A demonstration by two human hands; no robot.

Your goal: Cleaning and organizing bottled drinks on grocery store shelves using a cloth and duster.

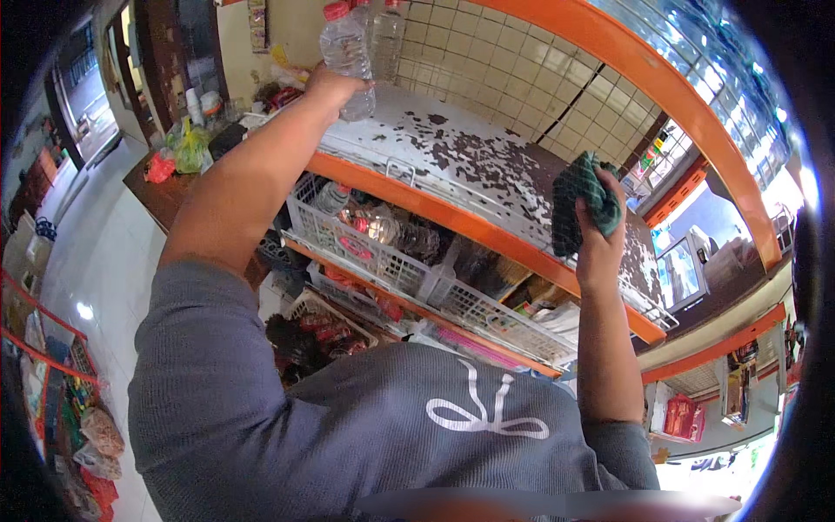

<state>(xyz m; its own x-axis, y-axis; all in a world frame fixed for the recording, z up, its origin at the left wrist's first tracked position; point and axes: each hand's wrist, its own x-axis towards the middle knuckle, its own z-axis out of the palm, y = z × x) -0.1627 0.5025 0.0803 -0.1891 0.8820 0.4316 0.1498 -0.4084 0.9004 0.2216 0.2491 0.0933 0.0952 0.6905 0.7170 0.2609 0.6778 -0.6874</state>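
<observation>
My left hand (336,91) grips a clear plastic bottle with a red cap (347,49) at the far left end of the worn shelf board (385,107). More clear bottles with red caps (389,39) stand behind it, against the wire grid. In my right hand (600,241) is a bunched dark green cloth (584,199), held above the front right part of the same shelf. The shelf's white surface is peeling in many dark patches.
An orange metal shelf edge (456,225) with low wire rails runs in front. Below are white plastic baskets (372,251) holding bottles and packets. A wooden table (156,196) with plastic bags (191,149) stands at left. Another orange beam (626,46) arches overhead.
</observation>
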